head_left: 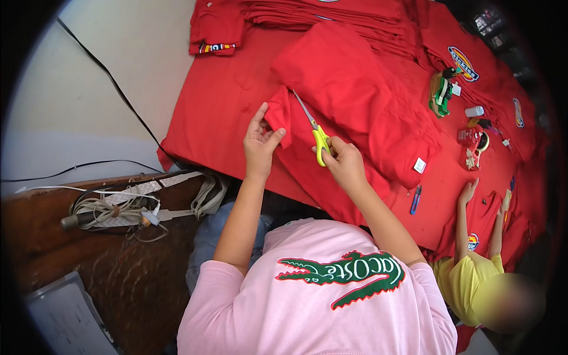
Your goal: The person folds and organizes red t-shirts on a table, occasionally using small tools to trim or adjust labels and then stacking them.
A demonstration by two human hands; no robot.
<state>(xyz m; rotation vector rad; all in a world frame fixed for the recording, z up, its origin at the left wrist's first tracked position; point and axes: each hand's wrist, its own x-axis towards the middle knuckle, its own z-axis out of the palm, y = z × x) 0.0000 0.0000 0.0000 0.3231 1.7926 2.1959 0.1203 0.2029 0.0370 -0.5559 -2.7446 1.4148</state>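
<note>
A red shirt (355,89) lies bunched across the table in front of me. My left hand (260,142) pinches a folded corner of it between thumb and fingers and lifts it a little. In my right hand (344,163) is a pair of scissors (320,141) with yellow handles, my fingers around the loops. The blades point up and left, and their tips are beside the raised corner. Whether they touch the cloth I cannot tell. A small white label (419,165) shows on the shirt's near right part.
Folded red shirts (343,29) are stacked at the back. On the right are a green tape dispenser (441,94), a red tape dispenser (471,145) and a blue cutter (416,200). A co-worker in yellow (473,275) handles red cloth there. Coiled cables (109,210) lie at the left.
</note>
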